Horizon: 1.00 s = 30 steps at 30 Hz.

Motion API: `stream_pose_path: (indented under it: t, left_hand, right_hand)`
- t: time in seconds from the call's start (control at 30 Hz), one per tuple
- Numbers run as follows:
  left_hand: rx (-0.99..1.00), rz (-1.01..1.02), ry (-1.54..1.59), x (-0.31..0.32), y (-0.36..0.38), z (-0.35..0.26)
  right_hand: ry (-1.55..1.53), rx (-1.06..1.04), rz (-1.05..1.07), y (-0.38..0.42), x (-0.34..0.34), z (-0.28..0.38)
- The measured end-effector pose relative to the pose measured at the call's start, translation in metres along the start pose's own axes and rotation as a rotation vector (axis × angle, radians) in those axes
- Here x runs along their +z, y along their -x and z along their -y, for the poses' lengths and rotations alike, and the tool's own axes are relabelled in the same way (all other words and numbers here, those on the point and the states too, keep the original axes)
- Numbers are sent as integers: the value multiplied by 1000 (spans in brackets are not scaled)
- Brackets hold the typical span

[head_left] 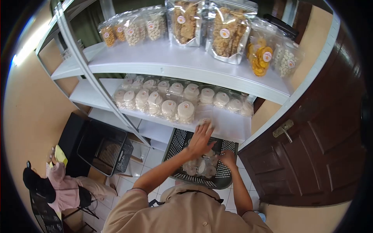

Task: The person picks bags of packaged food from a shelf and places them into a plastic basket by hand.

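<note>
My left hand (201, 138) reaches up to the front edge of the middle white shelf (229, 128), fingers spread on a clear pack of round white crackers (204, 122) at the end of the row. My right hand (227, 158) is down in the black plastic basket (225, 179), closed around another cracker pack; several more packs (200, 167) lie in the basket. Rows of the same cracker packs (171, 101) fill the middle shelf to the left.
The top shelf (163, 62) carries bags of chips and snacks (229, 33). A dark wooden door (322, 147) stands at the right. An empty black crate (104, 149) sits on the floor at the left. A seated person in pink (64, 188) is at the lower left.
</note>
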<state>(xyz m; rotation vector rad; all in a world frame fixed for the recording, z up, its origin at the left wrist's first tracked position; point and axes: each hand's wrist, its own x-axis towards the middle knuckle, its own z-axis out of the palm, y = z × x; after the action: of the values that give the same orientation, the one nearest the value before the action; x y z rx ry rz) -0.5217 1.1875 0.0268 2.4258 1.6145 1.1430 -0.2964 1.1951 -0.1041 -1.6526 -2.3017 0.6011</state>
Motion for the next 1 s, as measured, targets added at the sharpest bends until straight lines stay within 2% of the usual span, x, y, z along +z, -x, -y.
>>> stream_pose_path:
  t: [0.03,0.07,0.1,0.13,0.17,0.2,0.23,0.27,0.33,0.37,0.4,0.47,0.53,0.6,0.63,0.7,0.73,0.77,0.8,0.83,0.9,0.93,1.0]
  left_hand:
    - [-19,-13,-6,5,-12,7]
    - [4,23,-156,16,-21,19]
    - [28,63,-304,27,-21,32]
    - [16,48,-307,38,-16,42]
    - [35,211,-400,51,-11,51]
    - [59,372,-492,60,-8,55]
    - [57,370,-442,66,1,53]
    - [60,369,-398,70,15,51]
    - [256,227,-408,55,56,38]
    - [340,190,-365,48,76,31]
    - [421,154,-321,45,98,27]
    - [367,331,-254,62,142,36]
    - [246,741,-194,51,174,42]
    - [-29,1269,38,55,175,56]
    - [-27,1268,33,54,182,61]
    - [-155,917,161,42,191,62]
    - [-153,924,162,41,190,62]
    - [-232,869,193,37,184,63]
    - [-312,816,226,31,179,62]
    - [-309,833,224,25,176,59]
    - [-259,697,252,15,164,58]
    - [-258,707,251,17,163,58]
    - [-311,550,437,21,162,58]
  right_hand:
    - [-276,146,24,-14,-19,5]
    - [-550,294,48,-29,-40,14]
    - [-628,279,-58,-40,-63,22]
    - [-704,262,-169,-52,-83,26]
    - [-690,245,-172,-68,-94,19]
    - [-514,174,-357,-85,-106,11]
    - [-338,100,-544,-102,-118,7]
    - [-334,82,-565,-111,-133,16]
    - [98,243,-595,-115,-163,48]
    - [22,400,-363,-124,-174,54]
    - [21,391,-373,-133,-174,51]
    - [116,449,-403,-155,-164,38]
    - [130,458,-347,-175,-164,24]
    - [301,460,-180,-193,-167,17]
    - [319,484,-161,-201,-169,12]
    - [347,485,-126,-215,-173,6]
    - [375,485,-85,-220,-171,3]
    - [368,493,-83,-223,-174,4]
    - [319,508,-6,-221,-178,7]
    - [268,522,71,-218,-180,10]
    - [313,501,69,-218,-179,11]
    - [371,472,72,-217,-177,11]
    - [335,494,55,-211,-178,18]
